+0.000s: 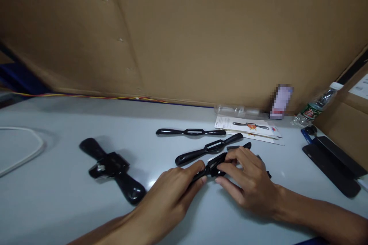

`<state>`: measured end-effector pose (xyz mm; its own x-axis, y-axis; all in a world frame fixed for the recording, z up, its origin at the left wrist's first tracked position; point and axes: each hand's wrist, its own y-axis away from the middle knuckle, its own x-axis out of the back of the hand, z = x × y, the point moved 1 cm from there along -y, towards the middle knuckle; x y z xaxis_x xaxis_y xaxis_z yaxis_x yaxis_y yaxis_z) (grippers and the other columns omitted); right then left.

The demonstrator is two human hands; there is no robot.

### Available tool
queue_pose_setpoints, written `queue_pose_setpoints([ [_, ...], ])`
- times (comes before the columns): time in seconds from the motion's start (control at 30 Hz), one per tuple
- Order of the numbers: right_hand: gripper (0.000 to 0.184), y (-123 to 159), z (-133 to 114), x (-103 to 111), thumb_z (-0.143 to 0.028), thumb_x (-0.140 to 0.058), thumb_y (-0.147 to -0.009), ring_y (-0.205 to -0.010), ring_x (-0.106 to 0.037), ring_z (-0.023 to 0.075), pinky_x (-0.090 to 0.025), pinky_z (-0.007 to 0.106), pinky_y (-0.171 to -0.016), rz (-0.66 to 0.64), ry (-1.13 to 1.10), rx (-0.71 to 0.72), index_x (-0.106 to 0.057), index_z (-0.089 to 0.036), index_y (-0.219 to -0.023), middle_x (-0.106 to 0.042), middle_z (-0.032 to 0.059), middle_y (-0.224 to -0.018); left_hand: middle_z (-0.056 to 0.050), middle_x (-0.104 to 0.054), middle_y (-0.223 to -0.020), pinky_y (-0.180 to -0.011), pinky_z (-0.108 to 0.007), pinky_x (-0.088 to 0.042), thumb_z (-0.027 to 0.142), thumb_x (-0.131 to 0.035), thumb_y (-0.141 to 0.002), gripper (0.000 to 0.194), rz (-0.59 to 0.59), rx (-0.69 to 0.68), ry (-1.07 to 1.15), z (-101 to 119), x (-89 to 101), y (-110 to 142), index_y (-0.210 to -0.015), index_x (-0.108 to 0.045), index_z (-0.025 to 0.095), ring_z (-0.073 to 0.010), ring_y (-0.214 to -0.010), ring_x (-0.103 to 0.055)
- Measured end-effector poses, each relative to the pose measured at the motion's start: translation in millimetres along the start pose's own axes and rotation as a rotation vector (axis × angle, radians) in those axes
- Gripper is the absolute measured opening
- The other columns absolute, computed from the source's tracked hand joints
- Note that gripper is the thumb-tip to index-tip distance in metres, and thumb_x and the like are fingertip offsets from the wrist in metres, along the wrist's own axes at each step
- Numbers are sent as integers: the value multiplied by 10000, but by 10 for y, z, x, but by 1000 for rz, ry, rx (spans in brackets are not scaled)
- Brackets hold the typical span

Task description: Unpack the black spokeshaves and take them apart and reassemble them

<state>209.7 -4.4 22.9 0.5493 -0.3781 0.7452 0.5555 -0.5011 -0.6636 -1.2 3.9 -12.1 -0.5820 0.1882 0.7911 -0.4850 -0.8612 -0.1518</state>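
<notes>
My left hand (178, 187) is closed around one handle of a black spokeshave (213, 166), low over the table. The fingers of my right hand (250, 180) are bent and pinch at its middle section, partly hiding it. Just beyond my hands lie two black spokeshave bodies (191, 132) (209, 149), each with an open slot in the centre. To the left, a spokeshave (112, 168) with a lever cap on its middle rests at a slant. Small dark parts (268, 174) show partly behind my right hand.
Printed cards (247, 126) with a spokeshave picture lie at the back, by clear plastic packaging (238, 111). A blurred-out phone-like item (281, 101), a bottle (319, 105) and a black case (333, 164) are on the right. A white cable (40, 141) curves at left. Cardboard (186, 38) walls the back.
</notes>
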Motion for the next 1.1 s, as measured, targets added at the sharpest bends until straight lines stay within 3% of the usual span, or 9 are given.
queue_pose_setpoints([
  [0.23, 247, 26, 21, -24, -241, -542, -998, -758, -514, 182, -413, 331, -676, -9, -6, 26, -699, -172, -820, -618, 63, -834, -24, -712, -714, -590, -297, -436, 405, -343, -994, 322, -92, 21, -2, 106, 96, -42, -897, -596, 230, -229, -671, -691],
  [0.37, 271, 17, 16, -12, -222, -551, -983, -732, -493, 178, -378, 329, -653, -2, 31, 10, -690, -182, -755, -600, 52, -800, -27, -719, -726, -588, -302, -423, 403, -338, -993, 321, -81, 10, -10, 120, 99, -42, -904, -593, 230, -237, -688, -700],
  [0.63, 228, 7, -11, -20, -208, -554, -959, -774, -530, 185, -403, 335, -688, -26, -6, -62, -709, -186, -794, -620, 54, -832, -26, -724, -722, -580, -302, -433, 398, -346, -989, 326, -35, -14, 3, 51, 43, -18, -929, -618, 228, -230, -670, -698],
  [0.9, 222, 1, -2, -31, -238, -566, -972, -683, -507, 164, -362, 316, -650, -8, 4, -73, -692, -181, -798, -592, 18, -725, -30, -731, -730, -576, -307, -427, 406, -352, -986, 323, -64, 1, 13, 57, 64, -36, -939, -616, 226, -231, -653, -695],
  [1.0, 191, -5, -9, -22, -112, -495, -935, -731, -530, 182, -406, 326, -666, 15, -38, -46, -682, -151, -942, -624, 46, -789, -41, -743, -763, -593, -317, -443, 406, -352, -982, 326, -64, 3, 16, 80, 75, -40, -959, -622, 224, -245, -686, -710],
  [1.1, 289, -4, 15, -11, -20, -444, -893, -790, -545, 188, -458, 320, -691, 16, -116, -30, -652, -118, -1069, -643, 66, -846, -39, -741, -768, -606, -324, -455, 405, -339, -988, 333, -67, 11, 12, 85, 79, -38, -952, -619, 227, -256, -720, -720],
])
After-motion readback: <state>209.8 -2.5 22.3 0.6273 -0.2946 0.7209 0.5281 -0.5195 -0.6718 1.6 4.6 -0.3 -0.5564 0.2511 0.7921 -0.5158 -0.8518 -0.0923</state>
